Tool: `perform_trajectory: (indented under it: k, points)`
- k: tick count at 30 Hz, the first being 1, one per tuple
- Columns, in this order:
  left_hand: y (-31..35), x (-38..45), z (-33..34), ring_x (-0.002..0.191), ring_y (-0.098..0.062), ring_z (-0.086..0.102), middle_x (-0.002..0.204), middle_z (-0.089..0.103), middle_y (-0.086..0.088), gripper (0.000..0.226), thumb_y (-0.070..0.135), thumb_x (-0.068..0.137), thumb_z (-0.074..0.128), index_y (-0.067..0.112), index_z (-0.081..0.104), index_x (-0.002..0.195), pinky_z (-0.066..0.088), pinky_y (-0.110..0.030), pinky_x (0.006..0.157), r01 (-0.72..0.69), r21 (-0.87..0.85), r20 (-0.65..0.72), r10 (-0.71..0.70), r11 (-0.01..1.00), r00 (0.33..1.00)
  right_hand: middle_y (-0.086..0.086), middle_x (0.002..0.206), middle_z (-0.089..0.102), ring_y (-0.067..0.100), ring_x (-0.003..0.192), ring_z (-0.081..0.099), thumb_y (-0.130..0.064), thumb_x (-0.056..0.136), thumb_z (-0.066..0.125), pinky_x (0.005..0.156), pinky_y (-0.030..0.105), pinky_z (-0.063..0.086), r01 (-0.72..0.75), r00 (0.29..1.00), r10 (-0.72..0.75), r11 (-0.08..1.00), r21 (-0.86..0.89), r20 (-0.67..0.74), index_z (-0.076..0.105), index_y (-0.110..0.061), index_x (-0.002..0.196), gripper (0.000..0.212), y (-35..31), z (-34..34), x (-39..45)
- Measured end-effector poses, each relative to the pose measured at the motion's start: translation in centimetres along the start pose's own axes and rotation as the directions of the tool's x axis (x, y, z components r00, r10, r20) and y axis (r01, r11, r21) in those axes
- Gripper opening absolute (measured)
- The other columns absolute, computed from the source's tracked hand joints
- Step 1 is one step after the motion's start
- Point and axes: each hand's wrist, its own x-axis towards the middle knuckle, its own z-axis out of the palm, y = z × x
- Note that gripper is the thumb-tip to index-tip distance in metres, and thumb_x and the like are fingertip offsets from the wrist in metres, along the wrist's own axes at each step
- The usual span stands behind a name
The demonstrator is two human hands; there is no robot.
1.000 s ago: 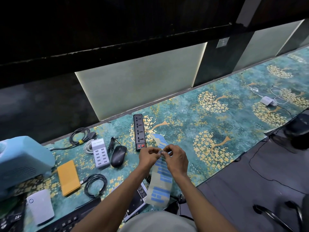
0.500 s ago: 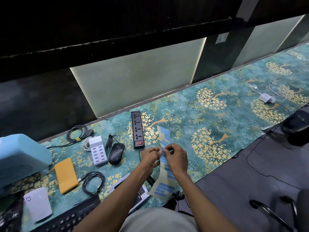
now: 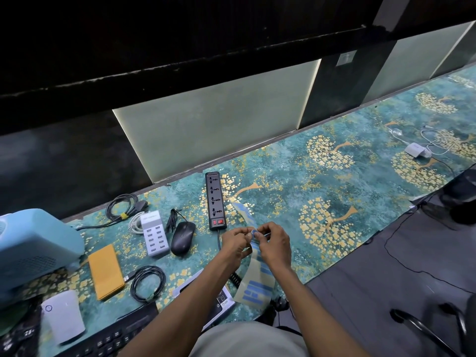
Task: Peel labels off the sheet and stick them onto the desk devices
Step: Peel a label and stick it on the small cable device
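Desk surface carries a teal covering with gold tree motifs. Items recorded left to right.

At 9 o'clock: a pale blue appliance with a vented side. Below it, toward 8 o'clock, a white rounded device, with a black keyboard at the near edge. An orange flat case lies just right of the appliance. Toward 10 o'clock sits a coiled black cable with a yellow tie, and beside it a white multi-port USB charger. Below the charger lies a second black cable coil. A black mouse lies just right of the charger. A black power strip, red switches at its near end, lies right of the mouse.

At centre, the left hand and right hand meet over the near desk edge. Fingertips of both pinch the label sheet at mid-length; a small blue label sits between the two thumbs. Whether that label is lifted off cannot be told. The sheet's far end curls up toward the power strip; its near end, bearing blue labels, hangs over a boxed item.

At 2 o'clock: a white adapter with white cord.
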Motion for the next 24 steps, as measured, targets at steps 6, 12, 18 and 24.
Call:
perform_trajectory:
  k: [6, 12, 18, 24]
  points:
    - [0.29, 0.01, 0.11, 0.065, -0.018, 0.058, 0.079, 0.067, -0.013, 0.019, -0.009, 0.094, 0.057, 0.004, 0.068, 0.086, 0.051, -0.030, 0.055, 0.020, -0.040, -0.009, -0.020, 0.999, 1.000, -0.008, 0.090, 0.067, 0.017, 0.081, 0.063, -0.034, 0.088, 0.076, 0.064, 0.034, 0.051, -0.025, 0.999, 0.024, 0.998, -0.056, -0.030, 0.065, -0.027, 0.085, 0.014, -0.27, 0.15, 0.19]
    - [0.19, 0.25, 0.09, 0.064, -0.017, 0.055, 0.077, 0.065, -0.011, 0.021, -0.007, 0.095, 0.058, 0.007, 0.068, 0.083, 0.049, -0.032, 0.059, 0.053, -0.063, -0.026, -0.055, 0.997, 0.998, -0.008, 0.090, 0.070, 0.020, 0.082, 0.066, -0.033, 0.090, 0.074, 0.066, 0.036, 0.054, -0.031, 0.999, 0.030, 0.997, -0.065, -0.024, 0.067, -0.028, 0.085, 0.010, -0.50, 0.45, 0.23]
    - [0.23, 0.44, -0.10, 0.069, -0.019, 0.055, 0.078, 0.064, -0.012, 0.022, -0.007, 0.095, 0.057, 0.008, 0.066, 0.082, 0.048, -0.032, 0.059, 0.064, -0.083, -0.039, -0.067, 0.995, 0.997, -0.009, 0.089, 0.070, 0.016, 0.080, 0.067, -0.036, 0.088, 0.075, 0.067, 0.033, 0.053, -0.057, 0.998, 0.058, 0.997, -0.058, 0.019, 0.066, -0.028, 0.083, 0.013, -0.60, 0.58, 0.57]
    - [0.19, 0.41, -0.12, 0.063, -0.018, 0.056, 0.075, 0.063, -0.012, 0.020, -0.013, 0.091, 0.058, 0.004, 0.065, 0.085, 0.049, -0.029, 0.055, 0.053, -0.101, -0.026, -0.055, 0.993, 0.998, -0.006, 0.088, 0.066, 0.021, 0.082, 0.063, -0.027, 0.091, 0.072, 0.067, 0.036, 0.051, -0.031, 0.998, 0.033, 0.999, -0.042, 0.047, 0.060, -0.027, 0.082, 0.015, -0.54, 0.80, 0.68]
